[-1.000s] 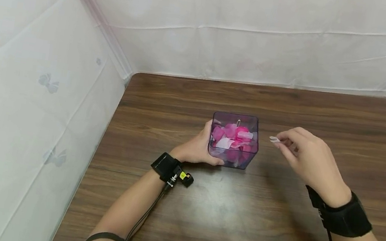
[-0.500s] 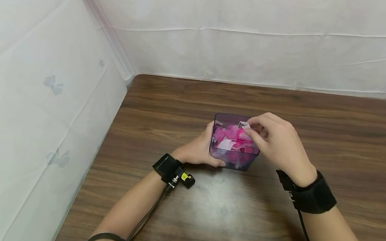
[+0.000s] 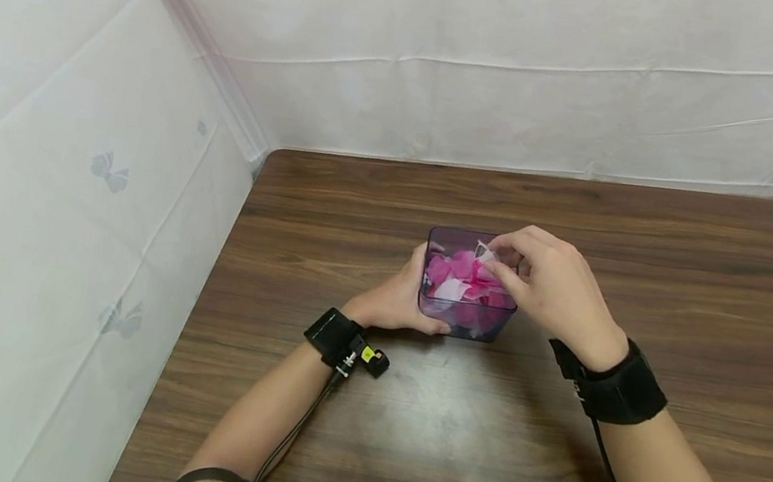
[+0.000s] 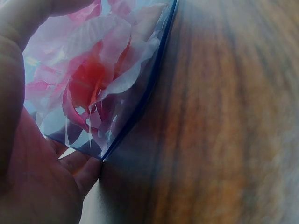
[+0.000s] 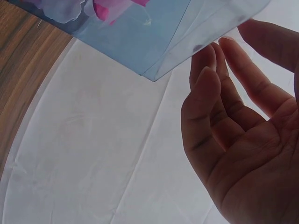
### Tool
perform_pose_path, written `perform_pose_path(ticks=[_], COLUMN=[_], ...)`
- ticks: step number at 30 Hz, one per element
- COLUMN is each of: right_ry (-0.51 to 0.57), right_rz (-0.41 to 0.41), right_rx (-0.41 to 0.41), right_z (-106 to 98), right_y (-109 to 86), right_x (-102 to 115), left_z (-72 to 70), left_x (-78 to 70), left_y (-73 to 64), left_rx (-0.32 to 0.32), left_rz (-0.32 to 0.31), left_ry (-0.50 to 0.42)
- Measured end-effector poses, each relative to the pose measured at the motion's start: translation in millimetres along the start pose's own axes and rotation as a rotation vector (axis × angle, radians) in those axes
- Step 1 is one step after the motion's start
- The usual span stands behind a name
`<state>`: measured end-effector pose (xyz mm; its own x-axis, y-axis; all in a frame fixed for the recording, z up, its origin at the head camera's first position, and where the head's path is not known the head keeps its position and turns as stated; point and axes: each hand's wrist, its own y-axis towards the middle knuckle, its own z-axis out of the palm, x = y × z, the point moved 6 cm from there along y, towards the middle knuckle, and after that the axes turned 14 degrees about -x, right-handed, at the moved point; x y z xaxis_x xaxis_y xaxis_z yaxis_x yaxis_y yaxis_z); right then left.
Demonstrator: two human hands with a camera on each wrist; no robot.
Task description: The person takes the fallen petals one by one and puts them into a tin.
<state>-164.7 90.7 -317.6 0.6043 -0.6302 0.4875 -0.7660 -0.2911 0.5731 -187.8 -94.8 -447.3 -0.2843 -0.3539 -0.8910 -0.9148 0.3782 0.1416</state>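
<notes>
A see-through purple box (image 3: 465, 321), square and open at the top, is filled with pink and white petals (image 3: 460, 274). My left hand (image 3: 393, 297) grips it from the left, thumb along the near wall and the other fingers behind. At the far right of the opening, my right hand (image 3: 550, 284) pinches a small whitish piece (image 3: 484, 250) with a thin looped edge, close over the petals; its exact kind I cannot tell. The left wrist view shows the petals (image 4: 88, 79) through the clear wall. In the right wrist view the fingers are at the box's rim (image 5: 201, 53).
The box is over a dark wood-grain table (image 3: 331, 207). White cloth (image 3: 503, 82) hangs behind the table and along its left side. Each wrist wears a black strap (image 3: 610, 386) with a cable running back along the forearm.
My right hand has moved left from beside the box to over its opening, bringing the small whitish piece along. The left hand keeps holding the box in nearly the same place.
</notes>
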Motion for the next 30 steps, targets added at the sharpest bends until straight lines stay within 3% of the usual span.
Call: perform_pose_path(ticks=[7, 20, 27, 30], right_ry=[0.006, -0.014, -0.053, -0.084], right_rz=[0.003, 0.039, -0.004, -0.017], right_rx=[0.012, -0.058, -0.115, -0.113], right_z=[1.4, -1.9, 0.5, 2.4], right_y=[-3.2, -16.3, -22.4, -24.5], right_x=[-1.5, -2.6, 4.7, 5.6], left_z=[0.8, 3.8, 0.4, -2.9], left_x=[0.7, 2.4, 8.4, 11.7], left_y=[-0.2, 0.1, -4.2, -7.6], left_rx=[0.004, 0.014, -0.012, 0.009], left_rz=[-0.012, -0.021, -0.052, -0.056], left_ry=[-0.002, -0.012, 0.014, 0.030])
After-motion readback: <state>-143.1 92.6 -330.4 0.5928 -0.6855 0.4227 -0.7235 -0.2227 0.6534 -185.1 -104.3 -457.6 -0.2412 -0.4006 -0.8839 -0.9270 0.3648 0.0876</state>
